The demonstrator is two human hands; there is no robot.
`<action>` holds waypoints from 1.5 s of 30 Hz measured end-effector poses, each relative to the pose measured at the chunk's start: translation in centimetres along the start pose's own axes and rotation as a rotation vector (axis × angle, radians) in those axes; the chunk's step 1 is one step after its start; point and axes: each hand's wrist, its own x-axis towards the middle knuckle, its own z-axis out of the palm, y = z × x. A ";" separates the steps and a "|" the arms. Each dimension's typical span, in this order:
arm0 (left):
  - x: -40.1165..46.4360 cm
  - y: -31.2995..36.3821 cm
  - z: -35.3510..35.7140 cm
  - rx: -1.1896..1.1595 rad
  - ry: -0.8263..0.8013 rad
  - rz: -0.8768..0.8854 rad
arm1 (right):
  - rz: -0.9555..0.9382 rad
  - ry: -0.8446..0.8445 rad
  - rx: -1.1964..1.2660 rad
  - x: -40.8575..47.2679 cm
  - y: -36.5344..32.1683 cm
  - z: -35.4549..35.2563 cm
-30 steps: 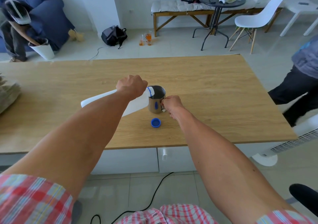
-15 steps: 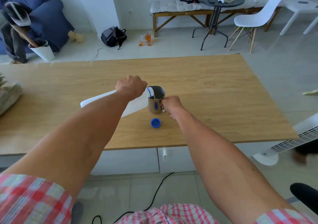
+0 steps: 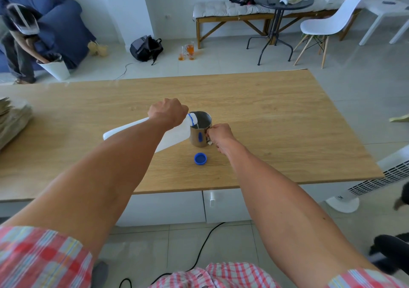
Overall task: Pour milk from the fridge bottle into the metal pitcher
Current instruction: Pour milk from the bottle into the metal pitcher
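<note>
My left hand [image 3: 166, 112] grips a white plastic milk bottle [image 3: 177, 136], tipped nearly flat with its blue-ringed mouth over the rim of the metal pitcher [image 3: 200, 129]. A thin white stream of milk runs from the mouth into the pitcher. The pitcher stands upright near the middle of the wooden table [image 3: 276, 119]. My right hand [image 3: 219, 136] is closed on the pitcher's handle at its right side. The bottle's blue cap [image 3: 200, 158] lies on the table just in front of the pitcher.
A stack of brownish cloth or paper [image 3: 13, 119] lies at the table's left edge. A white fan heater [image 3: 376, 177] stands at the right corner. A black cable [image 3: 199, 254] runs across the floor below. A person sits on the blue sofa [image 3: 55, 22], far left.
The bottle has tipped slightly further and milk now streams into the pitcher. The person who stood at the right has left the view. Both hands keep their holds.
</note>
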 end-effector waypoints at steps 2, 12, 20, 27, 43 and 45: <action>0.0 0.0 0.0 -0.003 -0.003 -0.001 | -0.004 -0.001 -0.003 0.0 0.0 0.1; -0.2 0.1 -0.2 -0.001 -0.020 -0.023 | 0.000 -0.007 0.003 0.0 0.2 0.1; -0.3 0.1 -0.3 -0.002 -0.033 -0.022 | 0.003 -0.005 0.018 0.1 0.2 0.2; -0.2 0.0 -0.3 0.004 -0.027 -0.016 | 0.007 -0.002 0.016 0.1 0.2 0.4; 0.0 -0.2 -0.1 -0.001 -0.031 -0.027 | -0.007 -0.007 -0.003 -0.6 -0.1 0.1; 0.0 -0.2 -0.1 -0.005 -0.034 -0.034 | -0.008 -0.007 -0.013 -0.7 -0.1 0.1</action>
